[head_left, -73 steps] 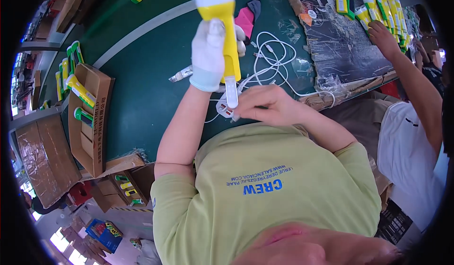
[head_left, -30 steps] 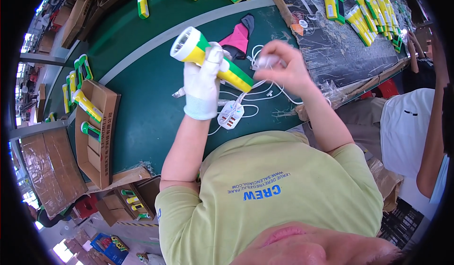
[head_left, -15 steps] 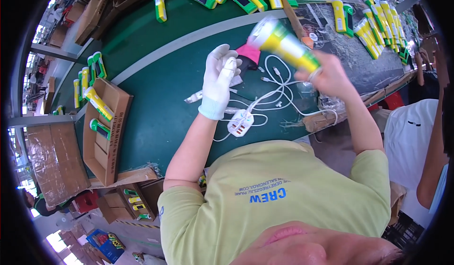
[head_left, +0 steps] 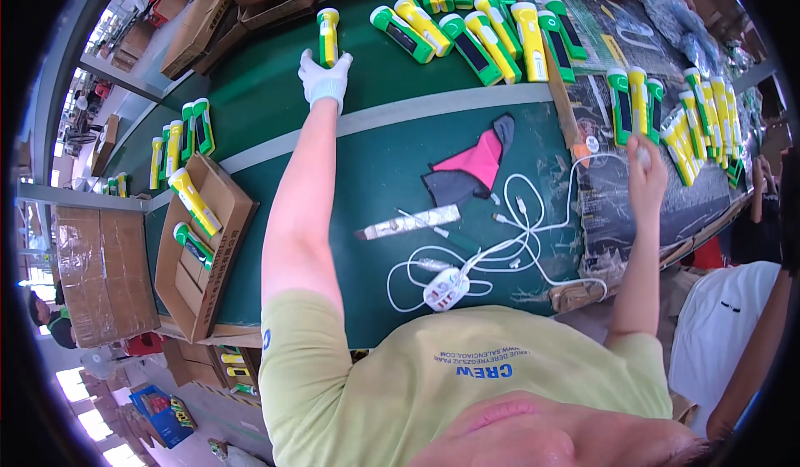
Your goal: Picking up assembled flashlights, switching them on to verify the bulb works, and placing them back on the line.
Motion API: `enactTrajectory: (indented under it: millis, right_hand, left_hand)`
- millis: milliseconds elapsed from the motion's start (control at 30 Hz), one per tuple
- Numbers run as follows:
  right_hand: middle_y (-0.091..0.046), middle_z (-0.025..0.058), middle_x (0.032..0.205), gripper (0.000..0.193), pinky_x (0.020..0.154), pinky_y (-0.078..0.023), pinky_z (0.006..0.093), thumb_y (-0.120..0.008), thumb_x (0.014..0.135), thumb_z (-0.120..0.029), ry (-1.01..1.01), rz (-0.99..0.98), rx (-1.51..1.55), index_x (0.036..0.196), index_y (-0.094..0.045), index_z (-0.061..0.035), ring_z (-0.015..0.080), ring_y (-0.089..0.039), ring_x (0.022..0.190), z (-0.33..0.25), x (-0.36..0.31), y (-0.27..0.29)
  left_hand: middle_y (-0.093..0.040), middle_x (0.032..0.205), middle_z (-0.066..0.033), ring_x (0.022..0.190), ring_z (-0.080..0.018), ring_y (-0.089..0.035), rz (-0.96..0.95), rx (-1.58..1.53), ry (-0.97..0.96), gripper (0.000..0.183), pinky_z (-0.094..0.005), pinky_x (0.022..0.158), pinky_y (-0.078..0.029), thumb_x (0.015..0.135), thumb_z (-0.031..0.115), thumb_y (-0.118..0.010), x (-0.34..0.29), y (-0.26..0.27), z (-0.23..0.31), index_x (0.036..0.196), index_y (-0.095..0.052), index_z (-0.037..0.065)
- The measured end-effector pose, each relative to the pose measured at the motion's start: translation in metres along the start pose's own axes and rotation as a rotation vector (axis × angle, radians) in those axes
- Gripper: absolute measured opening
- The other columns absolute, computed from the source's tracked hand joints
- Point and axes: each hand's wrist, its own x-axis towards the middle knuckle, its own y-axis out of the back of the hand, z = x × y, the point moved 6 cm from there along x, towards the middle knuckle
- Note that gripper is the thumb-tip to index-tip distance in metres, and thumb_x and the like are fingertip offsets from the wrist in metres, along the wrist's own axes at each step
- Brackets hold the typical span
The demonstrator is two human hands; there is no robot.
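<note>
My left hand (head_left: pixel 323 82), in a white glove, reaches far out over the table. Its thumb and fingers are apart on either side of the lower end of a yellow and white flashlight (head_left: pixel 329 34). At the right, my bare right hand (head_left: pixel 647 175) is closed on the end of a white charging cable (head_left: pixel 602 157); the plug itself is mostly covered by the fingers. Just beyond that hand lie a green flashlight with a dark panel (head_left: pixel 619 104), a yellow one (head_left: pixel 637 96) and another green one (head_left: pixel 655 109).
A white multi-port charger (head_left: pixel 447 289) with tangled cables sits near me. Beyond it lie a silvery strip (head_left: pixel 412 221) and a pink and grey cloth (head_left: pixel 475 165). A cardboard box (head_left: pixel 225 279) with flashlights stands left. Several flashlights (head_left: pixel 479 46) lie far; a person in white (head_left: pixel 721 325) is right.
The flashlight from my right hand now lies with the others at the right, and that hand keeps the cable. My left hand has moved from the middle to the far flashlight.
</note>
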Motion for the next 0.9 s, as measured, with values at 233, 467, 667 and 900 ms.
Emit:
enactTrajectory:
  millis: [233, 467, 667, 900]
  right_hand:
    - [-0.065, 0.0064, 0.077, 0.024, 0.061, -0.045, 0.0247, -0.071, 0.084, -0.012, -0.027, -0.178, 0.229, 0.104, -0.066, -0.0001, 0.0101, -0.056, 0.066, -0.072, -0.050, -0.033]
    - [-0.068, 0.0055, 0.089, 0.028, 0.062, -0.045, 0.0224, -0.064, 0.092, -0.020, -0.076, -0.427, 0.665, 0.110, -0.064, 0.0014, 0.0068, -0.056, 0.068, -0.092, -0.047, -0.076]
    - [-0.066, 0.0070, 0.100, 0.054, 0.043, -0.030, 0.0156, -0.033, 0.103, -0.040, -0.371, -0.678, 1.354, 0.128, -0.051, 0.0032, 0.0086, -0.061, 0.070, -0.138, -0.072, -0.097]
    - [-0.066, 0.0028, 0.083, 0.019, 0.064, -0.047, 0.0206, -0.065, 0.086, -0.012, -0.220, -0.579, 1.066, 0.099, -0.067, 0.0030, 0.0059, -0.060, 0.073, -0.138, -0.092, -0.081]
  left_hand:
    - [-0.065, 0.103, -0.0104, 0.088, -0.0194, -0.064, -0.106, -0.445, 0.318, 0.054, -0.0330, 0.079, -0.052, 0.084, 0.036, -0.071, 0.029, -0.020, -0.046, 0.124, -0.057, 0.002]
    - [-0.059, 0.114, -0.0092, 0.100, -0.0157, -0.060, -0.643, -0.597, -0.351, 0.051, -0.0274, 0.091, -0.047, 0.089, 0.006, -0.062, -0.164, 0.077, 0.048, 0.136, -0.042, 0.002]
    - [-0.061, 0.124, -0.0145, 0.106, -0.0331, -0.061, -0.624, -0.303, -1.005, 0.047, -0.0363, 0.091, -0.049, 0.071, 0.001, -0.071, -0.242, 0.146, 0.092, 0.116, -0.060, 0.006]
    - [-0.064, 0.100, -0.0110, 0.094, -0.0319, -0.062, -0.503, -0.103, -1.303, 0.044, -0.0425, 0.080, -0.048, 0.068, 0.015, -0.076, -0.281, 0.120, 0.118, 0.107, -0.058, 0.007]
